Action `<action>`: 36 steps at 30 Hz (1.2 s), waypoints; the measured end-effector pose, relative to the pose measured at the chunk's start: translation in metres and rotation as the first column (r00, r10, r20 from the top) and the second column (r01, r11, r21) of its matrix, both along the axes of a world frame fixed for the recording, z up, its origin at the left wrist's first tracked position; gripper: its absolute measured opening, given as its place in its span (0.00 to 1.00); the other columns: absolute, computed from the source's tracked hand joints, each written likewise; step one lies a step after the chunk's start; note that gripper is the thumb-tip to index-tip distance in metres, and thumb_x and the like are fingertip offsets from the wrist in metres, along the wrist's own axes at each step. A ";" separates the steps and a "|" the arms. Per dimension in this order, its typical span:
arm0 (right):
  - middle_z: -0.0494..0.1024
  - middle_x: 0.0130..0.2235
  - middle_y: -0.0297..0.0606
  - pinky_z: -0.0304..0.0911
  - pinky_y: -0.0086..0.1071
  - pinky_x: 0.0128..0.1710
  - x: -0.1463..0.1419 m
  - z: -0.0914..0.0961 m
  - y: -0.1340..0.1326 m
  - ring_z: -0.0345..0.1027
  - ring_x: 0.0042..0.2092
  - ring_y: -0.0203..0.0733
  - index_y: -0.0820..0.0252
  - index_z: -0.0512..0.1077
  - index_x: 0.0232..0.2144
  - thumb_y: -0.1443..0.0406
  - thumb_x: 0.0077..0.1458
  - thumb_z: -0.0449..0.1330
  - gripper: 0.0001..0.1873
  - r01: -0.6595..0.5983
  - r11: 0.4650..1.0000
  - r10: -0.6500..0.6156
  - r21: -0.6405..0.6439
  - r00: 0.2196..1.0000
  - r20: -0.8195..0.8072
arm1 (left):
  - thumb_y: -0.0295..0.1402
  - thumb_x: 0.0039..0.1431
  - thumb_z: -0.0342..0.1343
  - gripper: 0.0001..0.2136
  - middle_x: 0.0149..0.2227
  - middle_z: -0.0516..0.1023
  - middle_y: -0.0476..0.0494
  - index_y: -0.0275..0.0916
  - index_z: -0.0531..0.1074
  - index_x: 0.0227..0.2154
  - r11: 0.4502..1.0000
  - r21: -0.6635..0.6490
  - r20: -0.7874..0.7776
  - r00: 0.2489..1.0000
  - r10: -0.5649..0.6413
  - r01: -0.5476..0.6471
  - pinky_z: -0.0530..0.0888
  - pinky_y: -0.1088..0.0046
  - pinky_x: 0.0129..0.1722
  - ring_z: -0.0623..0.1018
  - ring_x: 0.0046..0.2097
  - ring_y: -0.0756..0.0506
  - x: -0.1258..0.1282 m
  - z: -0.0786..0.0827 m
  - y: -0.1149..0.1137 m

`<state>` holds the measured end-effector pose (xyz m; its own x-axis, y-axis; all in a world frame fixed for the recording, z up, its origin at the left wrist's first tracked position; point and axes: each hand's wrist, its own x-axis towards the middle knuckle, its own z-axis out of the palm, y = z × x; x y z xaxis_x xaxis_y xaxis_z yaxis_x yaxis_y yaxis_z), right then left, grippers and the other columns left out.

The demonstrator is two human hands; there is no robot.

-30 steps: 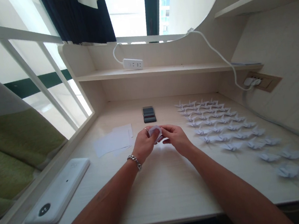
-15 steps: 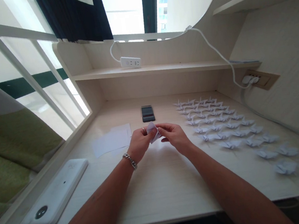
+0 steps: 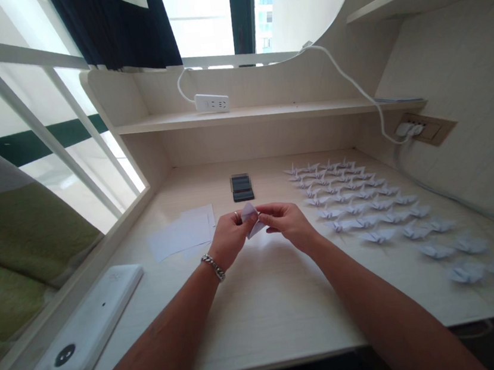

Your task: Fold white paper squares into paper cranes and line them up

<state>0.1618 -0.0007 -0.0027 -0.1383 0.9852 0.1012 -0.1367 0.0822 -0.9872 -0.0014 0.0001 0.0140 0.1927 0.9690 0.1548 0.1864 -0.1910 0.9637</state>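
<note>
Between my two hands, over the middle of the desk, is a small piece of folded white paper [image 3: 249,211]. My left hand [image 3: 230,235] pinches it from the left, the thumb lying across it; a ring and a chain bracelet are on this side. From the right, my right hand [image 3: 286,221] holds the paper's edge between thumb and fingers. Several folded paper cranes [image 3: 358,207] stand in rows to the right of my right hand. Flat white paper sheets [image 3: 181,234] lie left of my left hand.
A small dark case [image 3: 242,187] lies beyond my hands. The white box-like device [image 3: 88,321] with a black cable sits at the desk's left edge. A power strip [image 3: 212,103] rests on the shelf [image 3: 265,112], and its white cord runs to the wall socket [image 3: 431,127].
The view has shifted slightly, so most things sit a little further left. My thumbs and fingers have moved slightly on the folded paper, which both hands still hold.
</note>
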 end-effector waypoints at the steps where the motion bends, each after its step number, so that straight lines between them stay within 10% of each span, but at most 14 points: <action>1: 0.81 0.32 0.36 0.66 0.28 0.31 0.000 0.000 0.000 0.73 0.32 0.37 0.55 0.81 0.39 0.54 0.41 0.72 0.21 -0.001 1.000 0.001 0.001 1.000 0.000 | 0.53 0.47 0.61 0.22 0.19 0.69 0.50 0.33 0.74 0.21 1.000 -0.001 0.000 1.000 0.000 0.000 0.58 0.75 0.23 0.63 0.23 0.52 0.000 0.001 0.000; 13: 0.83 0.31 0.38 0.63 0.30 0.29 0.001 0.002 0.001 0.73 0.30 0.38 0.57 0.81 0.37 0.57 0.40 0.72 0.20 0.025 0.995 -0.031 0.093 0.998 0.062 | 0.42 0.49 0.61 0.14 0.20 0.72 0.49 0.33 0.76 0.22 0.999 0.018 0.036 0.998 -0.050 0.049 0.61 0.76 0.24 0.66 0.24 0.52 0.002 0.003 -0.003; 21: 0.84 0.37 0.41 0.70 0.38 0.41 -0.002 0.005 -0.004 0.77 0.38 0.46 0.59 0.82 0.35 0.60 0.48 0.68 0.11 0.135 0.949 -0.204 0.285 0.952 0.228 | 0.32 0.42 0.67 0.22 0.35 0.83 0.42 0.33 0.79 0.43 0.998 -0.009 0.105 0.993 -0.054 0.055 0.72 0.72 0.35 0.78 0.34 0.46 0.002 -0.003 0.002; 31: 0.83 0.38 0.39 0.70 0.38 0.42 -0.005 -0.002 -0.007 0.76 0.38 0.46 0.55 0.81 0.37 0.63 0.56 0.62 0.09 0.199 0.815 -0.478 0.545 0.763 0.436 | 0.25 0.41 0.63 0.20 0.34 0.83 0.43 0.32 0.79 0.42 0.998 -0.053 0.178 0.983 -0.033 0.043 0.72 0.72 0.37 0.78 0.34 0.47 0.007 -0.002 0.000; 36: 0.83 0.36 0.40 0.70 0.37 0.41 -0.005 -0.002 -0.006 0.77 0.36 0.45 0.56 0.81 0.35 0.63 0.54 0.63 0.08 0.235 0.833 -0.460 0.500 0.797 0.391 | 0.24 0.41 0.61 0.19 0.33 0.82 0.43 0.31 0.80 0.41 0.988 -0.129 0.289 0.956 -0.045 0.086 0.73 0.72 0.37 0.77 0.34 0.48 0.009 -0.003 -0.001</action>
<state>0.1568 -0.0067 -0.0045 0.0653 0.8537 0.5167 0.4589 0.4341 -0.7752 0.0073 -0.0007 0.0112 0.2241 0.9715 0.0775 -0.1081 -0.0543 0.9927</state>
